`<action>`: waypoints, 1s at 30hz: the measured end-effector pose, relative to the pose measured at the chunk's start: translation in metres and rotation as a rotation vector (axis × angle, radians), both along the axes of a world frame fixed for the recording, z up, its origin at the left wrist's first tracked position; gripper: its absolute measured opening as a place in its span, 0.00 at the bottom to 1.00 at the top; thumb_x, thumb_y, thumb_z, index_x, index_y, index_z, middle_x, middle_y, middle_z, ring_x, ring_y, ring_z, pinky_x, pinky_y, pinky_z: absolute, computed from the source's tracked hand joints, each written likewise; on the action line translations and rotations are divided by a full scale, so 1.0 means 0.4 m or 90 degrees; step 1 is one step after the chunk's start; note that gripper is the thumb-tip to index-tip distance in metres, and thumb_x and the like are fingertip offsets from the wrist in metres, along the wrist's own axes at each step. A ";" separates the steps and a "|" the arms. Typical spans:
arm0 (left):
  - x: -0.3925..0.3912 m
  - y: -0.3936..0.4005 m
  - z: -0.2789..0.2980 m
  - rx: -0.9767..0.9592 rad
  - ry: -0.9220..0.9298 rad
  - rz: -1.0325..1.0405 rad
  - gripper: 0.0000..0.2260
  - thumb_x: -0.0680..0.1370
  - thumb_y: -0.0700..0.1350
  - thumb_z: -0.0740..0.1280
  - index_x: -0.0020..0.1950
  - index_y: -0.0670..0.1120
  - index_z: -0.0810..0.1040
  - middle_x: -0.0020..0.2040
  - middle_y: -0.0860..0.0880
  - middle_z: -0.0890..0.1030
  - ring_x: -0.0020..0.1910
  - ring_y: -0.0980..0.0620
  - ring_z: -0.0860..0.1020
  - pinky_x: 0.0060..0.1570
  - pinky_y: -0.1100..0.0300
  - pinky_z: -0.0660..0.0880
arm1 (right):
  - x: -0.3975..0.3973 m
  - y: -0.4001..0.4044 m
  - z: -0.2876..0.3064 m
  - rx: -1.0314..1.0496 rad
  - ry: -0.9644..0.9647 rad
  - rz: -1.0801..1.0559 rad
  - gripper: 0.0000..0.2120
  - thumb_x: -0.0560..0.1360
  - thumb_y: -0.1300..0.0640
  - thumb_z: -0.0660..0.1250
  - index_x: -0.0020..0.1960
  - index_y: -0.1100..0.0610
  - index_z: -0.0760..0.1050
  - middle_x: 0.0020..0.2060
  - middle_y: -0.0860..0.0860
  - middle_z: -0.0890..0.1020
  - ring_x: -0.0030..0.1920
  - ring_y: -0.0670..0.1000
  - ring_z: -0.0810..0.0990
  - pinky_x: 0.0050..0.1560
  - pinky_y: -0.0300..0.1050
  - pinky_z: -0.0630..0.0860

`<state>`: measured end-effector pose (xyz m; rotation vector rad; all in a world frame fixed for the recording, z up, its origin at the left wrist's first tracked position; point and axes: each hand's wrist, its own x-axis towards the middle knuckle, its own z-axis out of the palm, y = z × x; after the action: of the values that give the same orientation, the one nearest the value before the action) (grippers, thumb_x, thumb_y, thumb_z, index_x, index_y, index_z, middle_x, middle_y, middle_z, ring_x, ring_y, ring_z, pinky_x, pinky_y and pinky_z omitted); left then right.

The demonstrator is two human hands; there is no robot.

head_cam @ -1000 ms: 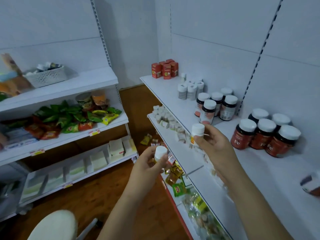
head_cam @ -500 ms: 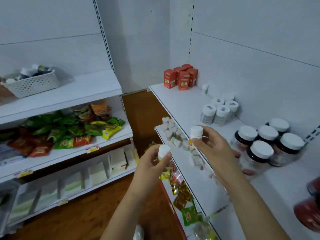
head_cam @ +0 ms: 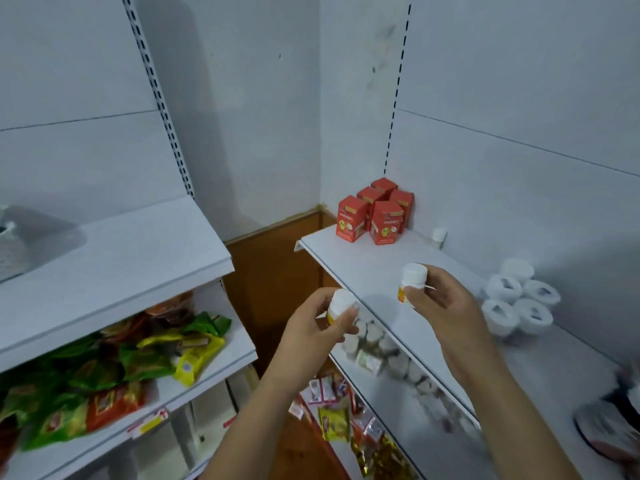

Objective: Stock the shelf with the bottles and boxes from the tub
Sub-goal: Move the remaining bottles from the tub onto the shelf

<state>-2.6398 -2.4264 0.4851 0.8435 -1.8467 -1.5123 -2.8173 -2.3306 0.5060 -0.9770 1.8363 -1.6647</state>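
Note:
My left hand point(head_cam: 313, 327) grips a small white-capped bottle point(head_cam: 340, 304) in front of the right shelf's edge. My right hand point(head_cam: 441, 306) holds a second small white bottle point(head_cam: 412, 280) with a yellow label above the white top shelf point(head_cam: 349, 268). Several red boxes point(head_cam: 377, 213) stand at the shelf's far end. A group of white-capped bottles point(head_cam: 517, 303) stands near the back wall, to the right of my right hand. One small white bottle point(head_cam: 439, 237) stands alone by the wall. The white tub point(head_cam: 10, 251) shows only at the left edge.
Left shelving holds green, yellow and red snack packets point(head_cam: 114, 372). Small pale boxes point(head_cam: 374, 344) fill the shelf under the top one, with sweets packets point(head_cam: 339, 417) lower down. Blurred dark bottles point(head_cam: 616, 424) sit at the right edge. A wooden panel point(head_cam: 273, 282) lines the corner.
The view has swung up and left, so the dark-jar groups slid out to the right. Both hands keep their bottles; my right hand now sits over the top shelf.

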 end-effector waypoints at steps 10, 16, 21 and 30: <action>-0.162 -0.265 -0.073 0.040 -0.026 -0.135 0.10 0.79 0.48 0.68 0.60 0.53 0.77 0.51 0.55 0.82 0.48 0.54 0.84 0.47 0.61 0.79 | -0.132 -0.228 -0.068 0.027 -0.057 -0.165 0.07 0.75 0.56 0.70 0.52 0.47 0.80 0.45 0.46 0.85 0.53 0.50 0.82 0.61 0.57 0.77; -0.356 -0.380 -0.104 0.023 -0.065 -0.226 0.12 0.78 0.50 0.70 0.59 0.54 0.74 0.51 0.55 0.82 0.48 0.53 0.83 0.49 0.57 0.79 | -0.270 -0.312 -0.118 0.018 -0.095 -0.322 0.05 0.75 0.56 0.70 0.47 0.46 0.78 0.40 0.40 0.84 0.48 0.45 0.82 0.51 0.47 0.78; -0.502 -0.433 -0.138 -0.041 -0.112 -0.281 0.09 0.78 0.54 0.69 0.56 0.58 0.75 0.50 0.59 0.81 0.48 0.59 0.80 0.50 0.63 0.76 | -0.355 -0.341 -0.165 0.033 -0.059 -0.437 0.04 0.77 0.51 0.68 0.51 0.47 0.77 0.43 0.41 0.83 0.48 0.41 0.80 0.44 0.36 0.71; -0.691 -0.436 -0.227 -0.297 -0.045 -0.281 0.12 0.77 0.48 0.70 0.61 0.56 0.76 0.55 0.60 0.74 0.55 0.61 0.74 0.53 0.66 0.72 | -0.464 -0.378 -0.258 0.068 0.106 -0.540 0.08 0.75 0.60 0.70 0.53 0.52 0.76 0.48 0.47 0.80 0.48 0.46 0.78 0.47 0.30 0.69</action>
<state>-2.9164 -2.6007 0.3943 0.2816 -2.4182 -1.2095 -3.0029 -2.4817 0.4026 -0.2783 2.6461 -1.9232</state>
